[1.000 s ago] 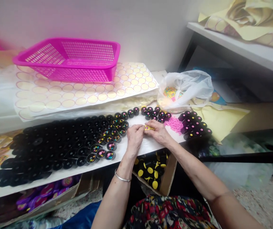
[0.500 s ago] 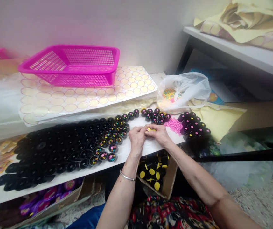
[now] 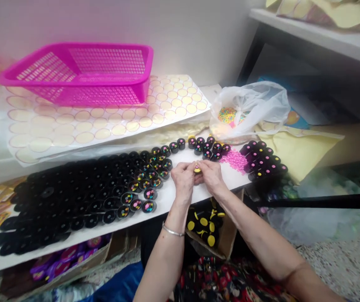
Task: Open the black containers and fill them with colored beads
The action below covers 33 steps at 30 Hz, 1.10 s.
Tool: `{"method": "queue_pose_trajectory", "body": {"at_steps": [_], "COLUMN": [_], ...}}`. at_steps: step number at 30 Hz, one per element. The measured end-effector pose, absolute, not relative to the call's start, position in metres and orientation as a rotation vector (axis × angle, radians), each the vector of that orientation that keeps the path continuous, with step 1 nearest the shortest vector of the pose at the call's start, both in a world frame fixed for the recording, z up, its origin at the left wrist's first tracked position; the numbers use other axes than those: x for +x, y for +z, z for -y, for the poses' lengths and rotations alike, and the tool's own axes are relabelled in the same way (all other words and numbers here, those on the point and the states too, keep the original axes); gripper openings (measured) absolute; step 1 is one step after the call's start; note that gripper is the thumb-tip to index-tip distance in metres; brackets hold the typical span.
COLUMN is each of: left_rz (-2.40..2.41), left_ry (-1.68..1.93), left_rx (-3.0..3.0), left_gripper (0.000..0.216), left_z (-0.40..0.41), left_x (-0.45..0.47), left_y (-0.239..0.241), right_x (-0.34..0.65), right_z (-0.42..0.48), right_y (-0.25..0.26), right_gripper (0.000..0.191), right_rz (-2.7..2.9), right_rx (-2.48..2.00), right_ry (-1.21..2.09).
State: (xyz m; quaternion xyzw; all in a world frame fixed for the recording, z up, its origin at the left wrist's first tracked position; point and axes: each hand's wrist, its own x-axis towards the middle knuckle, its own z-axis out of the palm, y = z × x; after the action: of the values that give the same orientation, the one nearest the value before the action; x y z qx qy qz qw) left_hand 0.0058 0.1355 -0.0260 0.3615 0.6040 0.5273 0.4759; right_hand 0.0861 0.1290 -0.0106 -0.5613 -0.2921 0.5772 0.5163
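My left hand (image 3: 183, 179) and my right hand (image 3: 212, 176) meet above the white table (image 3: 164, 197). Their fingertips are pinched together on a small yellow round piece (image 3: 197, 170) with a pink spot on it; my fingers partly cover it. Beyond my right hand lies a heap of pink beads (image 3: 235, 160). Black cups with pink dots (image 3: 207, 154) stand just behind the hands. To the left, black cups with colored beads inside (image 3: 148, 193) border a dense block of plain black cups (image 3: 69, 193).
A pink basket (image 3: 95, 93) sits on sticker sheets (image 3: 173, 102) at the back. Right of it are a plastic bag of beads (image 3: 249, 109), more dotted black cups (image 3: 263, 161) and yellow paper (image 3: 306, 147). Below the table edge is a cardboard box of yellow-capped black pieces (image 3: 227, 241).
The view has shifted slightly. The yellow piece has been turned between my fingertips, and my hands have drawn closer around it.
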Motion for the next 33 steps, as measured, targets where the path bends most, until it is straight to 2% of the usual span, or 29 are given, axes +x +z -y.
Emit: {"method": "queue_pose_trajectory", "body": {"at_steps": [9, 16, 19, 21, 23, 28, 33], "left_rz": [-1.335, -1.103, -1.0, -0.992, -0.999, -0.945, -0.893], "left_ry": [1.272, 1.192, 1.1, 1.104, 1.144, 1.172, 1.15], "left_rx": [0.928, 1.182, 1.373, 1.468, 1.5, 1.54, 1.615], "left_gripper": [0.017, 0.028, 0.037, 0.032, 0.028, 0.027, 0.029], "left_z": [-0.14, -0.13, -0.124, -0.118, -0.11, -0.086, -0.07], "left_x": [0.002, -0.014, -0.023, -0.025, -0.024, -0.02, -0.029], "left_y": [-0.012, -0.016, -0.014, -0.009, -0.003, 0.013, 0.022], "right_x": [0.084, 0.093, 0.102, 0.111, 0.122, 0.143, 0.147], "right_z": [-0.123, -0.122, -0.111, -0.099, -0.085, -0.064, -0.064], "right_y": [-0.001, -0.004, -0.004, -0.002, 0.001, 0.005, 0.006], "right_gripper": [0.021, 0.019, 0.034, 0.054, 0.065, 0.051, 0.05], "right_rz": [0.66, 0.736, 0.73, 0.752, 0.794, 0.884, 0.961], "right_rx": [-1.3, -1.269, -1.171, -1.049, -0.936, -0.858, -0.8], "right_ry": [1.451, 1.5, 1.55, 1.623, 1.69, 1.765, 1.802]}}
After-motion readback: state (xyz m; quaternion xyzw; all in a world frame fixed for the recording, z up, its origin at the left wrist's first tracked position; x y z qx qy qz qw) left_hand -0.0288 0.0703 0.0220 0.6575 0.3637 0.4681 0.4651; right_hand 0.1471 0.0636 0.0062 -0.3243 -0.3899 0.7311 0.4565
